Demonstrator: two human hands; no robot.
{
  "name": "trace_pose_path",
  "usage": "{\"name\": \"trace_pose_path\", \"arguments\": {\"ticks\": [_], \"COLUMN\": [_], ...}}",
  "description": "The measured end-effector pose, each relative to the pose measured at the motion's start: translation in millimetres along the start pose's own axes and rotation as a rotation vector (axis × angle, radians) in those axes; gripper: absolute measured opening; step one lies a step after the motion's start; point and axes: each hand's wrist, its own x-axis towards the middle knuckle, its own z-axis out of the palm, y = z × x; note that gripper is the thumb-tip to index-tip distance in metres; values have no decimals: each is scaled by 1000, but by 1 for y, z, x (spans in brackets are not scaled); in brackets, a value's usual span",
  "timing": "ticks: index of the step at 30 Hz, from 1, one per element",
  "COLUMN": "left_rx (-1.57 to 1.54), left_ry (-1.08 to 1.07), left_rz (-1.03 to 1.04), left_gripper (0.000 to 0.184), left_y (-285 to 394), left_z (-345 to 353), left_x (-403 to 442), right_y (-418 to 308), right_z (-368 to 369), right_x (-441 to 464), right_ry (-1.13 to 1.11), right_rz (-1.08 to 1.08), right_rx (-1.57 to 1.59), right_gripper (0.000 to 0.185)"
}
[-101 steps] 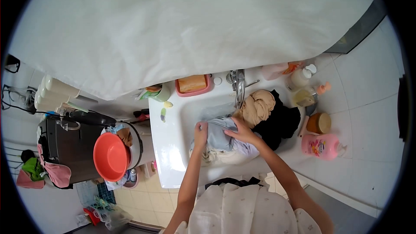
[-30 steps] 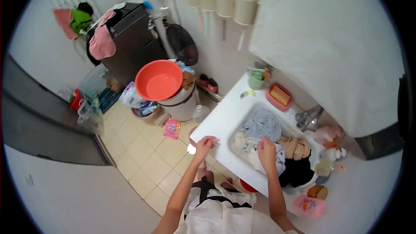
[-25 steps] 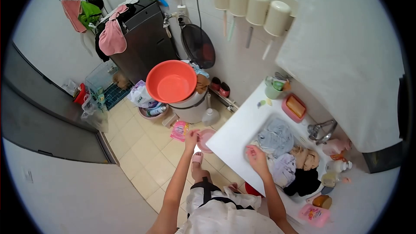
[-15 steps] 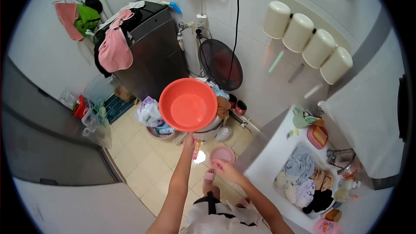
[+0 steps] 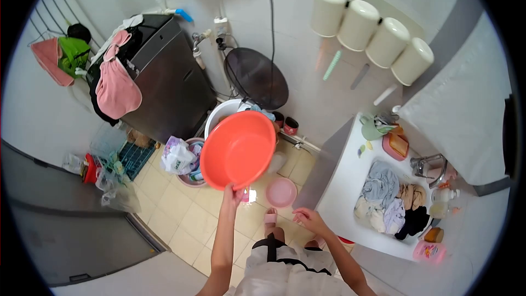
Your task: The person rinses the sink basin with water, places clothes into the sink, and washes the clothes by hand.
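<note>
Left hand (image 5: 232, 196): closed about the near rim of an orange-red basin (image 5: 239, 151), fingers and thumb apparently pinching its edge. The basin is held tilted, its hollow turned toward the viewer, over the tiled floor. Behind it, and partly hidden by it, stands a white bucket (image 5: 220, 113); whether the two touch cannot be told.

Right hand (image 5: 311, 220): free, fingers loosely curled and somewhat apart, near the front edge of the white sink (image 5: 341, 192) and well apart from the basin.

Stage shown: the basin is in the grasp of one hand only; the second hand is not on it. No garment shows inside the basin. The garments in the sink are in a heap, none of them in either hand: grey-blue (image 5: 380, 180), cream (image 5: 368, 212), lilac (image 5: 394, 215), tan (image 5: 411, 194) and black (image 5: 413, 223). Whether they are washed cannot be judged from this view.

Surroundings: a smaller pink basin (image 5: 281, 192) rests on the floor between the hands and beyond them. A faucet (image 5: 428, 165) stands at the sink's far side, with a pink bottle (image 5: 429, 252) at its right end. Farther left, a pink cloth (image 5: 118, 90) hangs over a dark appliance (image 5: 170, 79).
</note>
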Motion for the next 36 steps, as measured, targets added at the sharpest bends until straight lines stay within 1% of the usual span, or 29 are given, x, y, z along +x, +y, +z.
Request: {"name": "trace_pose_path", "arguments": {"ticks": [1,3,4,6,7,9,11,15,17,19,21,23,25,26,28,29,31,32,34,36], "left_rx": [73,202,256,437,485,587,679,888,1035,1056,1072,1079,1086,1072,1041,1027,995,985,969,943], "left_ry": [18,31,19,-17,-30,-88,-153,-255,-291,-298,-313,-331,-357,-349,-333,-338,-334,-317,-292,-306], "left_rz": [7,41,66,85,81,32,-5,-112,-232,-280,-328,-337,-386,-411,-414,-419,-415,-400,-375,-378], "left_gripper": [14,18,20,24,26,27,30,32,32,31,30,30,30,30,30,32,33,32,31,29], "left_y": [-9,-33,-47,-70,-82,-105,-130,-182,-207,-235,-263,-295,-319,-327,-342,-348,-358,-362,-368,-369], "left_z": [4,11,16,35,41,61,80,101,110,120,129,138,143,145,145,144,140,140,140,138], "left_x": [-24,-70,-90,-137,-157,-190,-214,-226,-227,-230,-236,-248,-251,-253,-256,-256,-260,-261,-262,-262], "right_y": [8,25,26,25,27,36,59,110,119,117,129,105,103,108,114,107,91,93,93,93], "right_z": [-4,-11,-17,-34,-44,-71,-103,-193,-248,-296,-350,-383,-416,-429,-450,-452,-453,-452,-460,-453], "right_x": [-5,-19,-28,-46,-58,-84,-113,-177,-208,-221,-216,-209,-193,-185,-170,-171,-182,-184,-183,-187], "right_ry": [18,156,182,380,424,595,801,1277,1444,1489,1461,1474,1415,1395,1170,1148,1006,1074,1042,1016], "right_rz": [-7,-91,-97,-137,-139,-164,-252,-306,-228,-236,-249,-323,-336,-344,-260,-277,38,-33,-73,-93], "right_rx": [9,225,230,328,338,439,510,415,192,155,-190,-598,-717,-712,-639,-640,-480,-590,-589,-574], "right_gripper": [20,19,19,18,18,19,18,14,13,14,24,35,44,44,39,39,30,22,22,22]}}
